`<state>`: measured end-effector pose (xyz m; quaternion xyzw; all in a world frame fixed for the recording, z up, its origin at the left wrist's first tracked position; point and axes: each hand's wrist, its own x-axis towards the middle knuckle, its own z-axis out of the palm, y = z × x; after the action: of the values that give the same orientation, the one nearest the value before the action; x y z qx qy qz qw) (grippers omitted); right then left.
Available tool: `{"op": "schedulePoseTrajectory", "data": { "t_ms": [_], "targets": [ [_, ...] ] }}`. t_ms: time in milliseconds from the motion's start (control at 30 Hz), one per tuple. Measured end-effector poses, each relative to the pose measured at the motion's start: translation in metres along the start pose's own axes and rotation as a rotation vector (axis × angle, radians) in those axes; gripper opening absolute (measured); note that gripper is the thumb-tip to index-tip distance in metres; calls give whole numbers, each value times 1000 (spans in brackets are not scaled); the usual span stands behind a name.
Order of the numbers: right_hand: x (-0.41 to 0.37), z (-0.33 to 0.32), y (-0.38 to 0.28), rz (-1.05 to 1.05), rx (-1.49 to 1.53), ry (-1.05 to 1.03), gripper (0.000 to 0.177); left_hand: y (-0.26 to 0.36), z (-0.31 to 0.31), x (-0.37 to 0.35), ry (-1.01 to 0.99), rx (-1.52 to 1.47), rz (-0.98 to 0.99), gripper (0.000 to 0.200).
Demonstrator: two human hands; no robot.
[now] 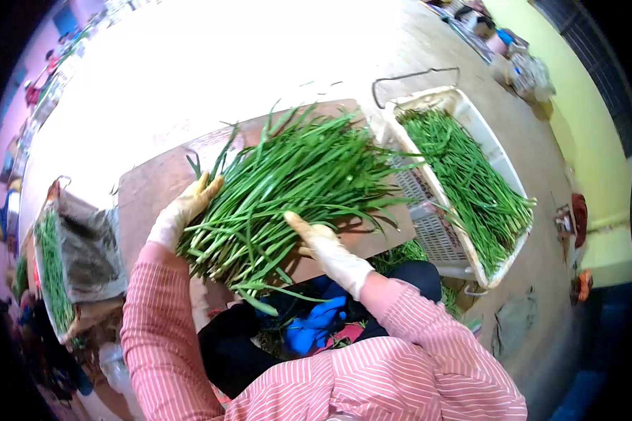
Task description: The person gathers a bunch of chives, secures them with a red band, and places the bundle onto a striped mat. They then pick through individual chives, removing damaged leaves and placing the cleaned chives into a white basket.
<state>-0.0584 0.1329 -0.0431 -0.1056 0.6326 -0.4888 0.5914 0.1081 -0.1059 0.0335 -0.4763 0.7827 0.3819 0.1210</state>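
Note:
A large loose pile of long green stalks lies on a brown board in front of me, pale ends toward my body. My left hand, in a whitish glove, rests at the pile's left edge, with its fingers bent against the stalks. On the near right side of the pile is my right hand, gloved too, its index finger stretched out over the stalks and the other fingers partly hidden beneath. Neither hand is closed round a bunch.
A white crate full of green stalks stands right of the board, with a wire handle behind it. Another crate, partly covered by grey cloth, stands at the left. Bags lie along the yellow wall.

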Motion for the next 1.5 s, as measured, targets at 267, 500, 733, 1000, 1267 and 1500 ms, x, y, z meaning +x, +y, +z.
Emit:
{"op": "schedulePoseTrajectory", "data": {
  "t_ms": [267, 500, 733, 1000, 1267, 1500],
  "targets": [
    [25, 43, -38, -442, 391, -203, 82, 24, 56, -57, -280, -873, 247, 75],
    [19, 19, -82, -594, 57, -241, 95, 42, 122, -82, 59, -1307, 168, 54],
    [25, -48, -113, -280, -862, -100, 100, 67, 143, -63, 79, -1118, -30, 58],
    [-42, -118, -77, -608, -668, 31, 66, 40, 138, -98, 138, -939, -165, 79],
    [-53, -319, -80, -762, -307, 748, 26, -54, 134, -101, 452, -925, -88, 70],
    [44, -447, -122, -373, -547, 1121, 28, -62, 116, -81, 683, -880, -218, 55]
  ]
}}
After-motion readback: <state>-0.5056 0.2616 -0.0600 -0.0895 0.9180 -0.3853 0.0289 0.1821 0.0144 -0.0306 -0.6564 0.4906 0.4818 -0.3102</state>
